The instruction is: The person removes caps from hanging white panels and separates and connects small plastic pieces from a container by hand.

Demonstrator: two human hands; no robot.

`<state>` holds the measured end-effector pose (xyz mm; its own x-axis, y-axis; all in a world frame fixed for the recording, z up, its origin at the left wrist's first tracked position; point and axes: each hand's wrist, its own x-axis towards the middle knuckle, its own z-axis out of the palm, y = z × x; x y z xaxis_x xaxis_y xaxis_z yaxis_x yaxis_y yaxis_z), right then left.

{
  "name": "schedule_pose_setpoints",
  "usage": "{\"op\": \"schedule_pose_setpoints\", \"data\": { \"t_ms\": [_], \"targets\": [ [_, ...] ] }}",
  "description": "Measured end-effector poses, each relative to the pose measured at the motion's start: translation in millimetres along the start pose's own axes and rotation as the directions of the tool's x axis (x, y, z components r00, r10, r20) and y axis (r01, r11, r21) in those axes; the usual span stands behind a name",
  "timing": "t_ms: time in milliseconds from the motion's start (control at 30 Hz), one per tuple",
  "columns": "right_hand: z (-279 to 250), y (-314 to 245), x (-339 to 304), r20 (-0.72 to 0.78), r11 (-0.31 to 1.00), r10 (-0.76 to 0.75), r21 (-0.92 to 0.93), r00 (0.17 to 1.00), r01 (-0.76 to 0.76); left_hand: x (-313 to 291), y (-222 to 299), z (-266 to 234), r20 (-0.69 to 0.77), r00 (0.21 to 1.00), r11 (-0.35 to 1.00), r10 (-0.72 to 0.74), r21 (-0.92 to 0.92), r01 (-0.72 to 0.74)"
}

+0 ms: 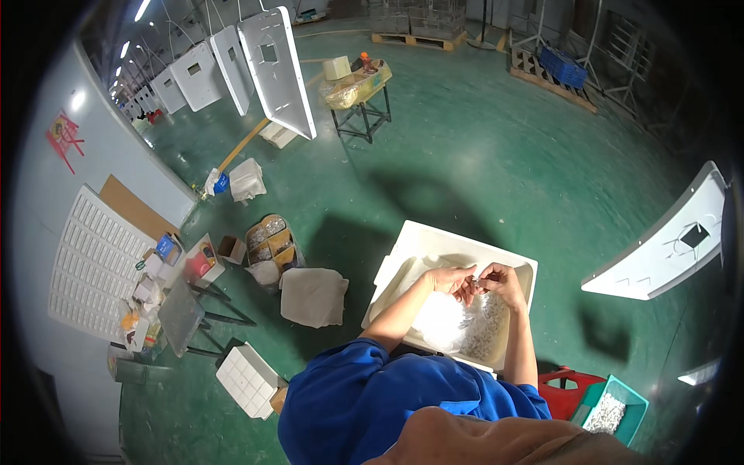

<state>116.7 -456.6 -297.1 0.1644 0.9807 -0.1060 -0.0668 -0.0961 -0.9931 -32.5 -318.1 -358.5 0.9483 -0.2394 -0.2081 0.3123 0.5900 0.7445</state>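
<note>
Both of my hands meet above a large cream-white tub. My left hand (452,282) has its thumb stretched toward the right hand and its fingers curled. The fingertips of my right hand (504,284) are pinched together at a tiny pale piece (476,281), too small to name, between the hands. The left fingers seem to touch it too. Inside the tub (525,280), below the hands, lies a clear plastic bag (434,325), bright with glare, beside many small white pieces (482,332).
A teal bin (637,403) of small white pieces and a red stool (559,384) stand at right. White panels hang at right (651,260) and far left (283,74). Left are a covered seat (313,297), a partitioned box (273,236) and a cluttered table (182,318).
</note>
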Motion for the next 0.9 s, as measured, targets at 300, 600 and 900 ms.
{"op": "schedule_pose_setpoints", "data": {
  "t_ms": [300,600,900],
  "targets": [
    [-1,0,2,0.063,0.999,0.051,-0.015,0.997,-0.05,3,-4,-4,-0.078,0.996,0.984,0.051,0.174,-0.037],
    [-3,5,3,0.076,0.991,0.104,-0.095,0.992,-0.096,3,-6,-1,-0.066,0.996,0.971,0.061,0.236,-0.044],
    [-1,-4,1,0.1,0.989,0.084,0.112,0.991,-0.095,-3,-1,6,-0.093,0.984,0.973,0.153,0.188,-0.134]
  ]
}}
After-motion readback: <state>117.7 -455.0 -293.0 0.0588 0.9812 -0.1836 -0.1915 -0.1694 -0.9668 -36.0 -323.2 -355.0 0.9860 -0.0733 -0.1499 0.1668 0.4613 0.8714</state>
